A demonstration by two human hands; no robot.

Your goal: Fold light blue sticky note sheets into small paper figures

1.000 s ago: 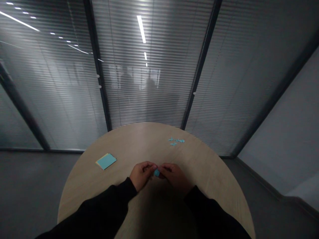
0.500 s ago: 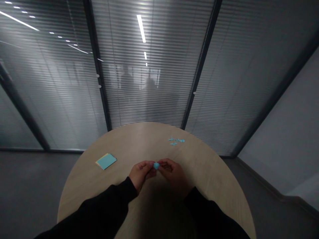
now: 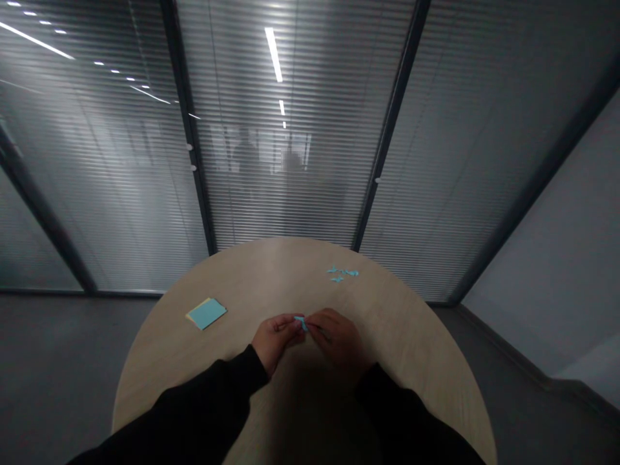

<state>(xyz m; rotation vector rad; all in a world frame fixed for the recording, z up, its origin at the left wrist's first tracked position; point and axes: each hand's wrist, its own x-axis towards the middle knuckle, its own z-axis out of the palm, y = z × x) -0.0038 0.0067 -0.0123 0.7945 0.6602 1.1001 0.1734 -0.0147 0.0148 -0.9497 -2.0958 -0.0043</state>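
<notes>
A small folded piece of blue paper (image 3: 301,322) is pinched between my two hands, above the near middle of the round table. My left hand (image 3: 276,337) grips its left side with thumb and fingers. From the right, my right hand (image 3: 339,337) holds the other side with its fingertips. The fingers partly cover the paper, and its exact folds are too small to make out. Left of my hands lies a stack of square paper (image 3: 207,314), blue on top with a yellow edge showing. Several small blue paper pieces (image 3: 338,279) lie beyond my right hand.
The round wooden table (image 3: 271,271) reaches close to a glass partition with blinds (image 3: 290,213). Dim figures show through or in the glass. A pale wall (image 3: 571,258) stands at the right, with dark floor around the table.
The blue paper has turned between my fingers and now looks narrower, with a thin strip showing. My right fingertips have shifted slightly. The stack and the small pieces lie unchanged.
</notes>
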